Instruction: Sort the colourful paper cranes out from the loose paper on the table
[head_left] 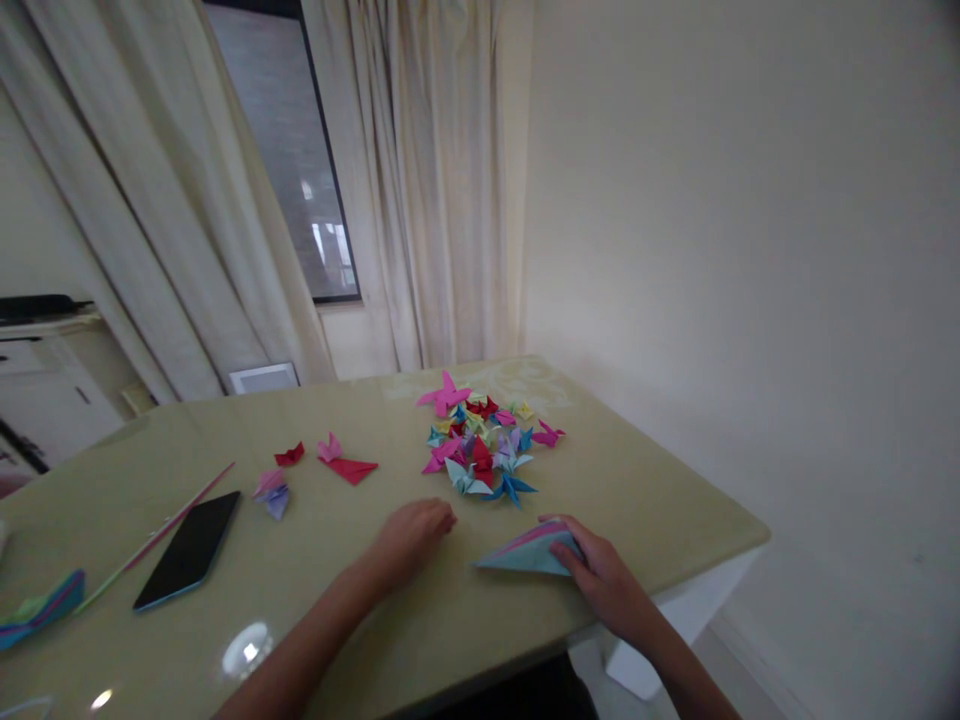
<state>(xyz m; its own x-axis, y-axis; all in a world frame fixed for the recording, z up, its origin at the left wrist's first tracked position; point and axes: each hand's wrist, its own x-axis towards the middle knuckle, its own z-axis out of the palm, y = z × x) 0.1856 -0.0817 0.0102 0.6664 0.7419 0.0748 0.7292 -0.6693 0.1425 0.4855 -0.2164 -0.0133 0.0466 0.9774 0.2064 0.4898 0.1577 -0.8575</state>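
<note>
My right hand (604, 575) grips a stack of folded paper (529, 550), thumb on the near side and fingers behind. The stack is light blue outside with pink and purple layers showing along its top, and its point faces left. To its left, my left hand (416, 532) is closed with fingers curled, low over the table or on it; the inside of the hand is hidden. Beyond both hands lies a pile of folded paper figures (480, 450) in pink, red, blue, yellow and purple. A blue paper figure (511, 488) sits at its near edge.
On the left of the table (360, 640) are a black phone (191, 550), a long thin pink-and-green strip (165, 530) and a colourful folded paper stack (45, 610). Several loose paper pieces, including a red one (351, 470), lie between phone and pile. A wall (712, 280) rises at right.
</note>
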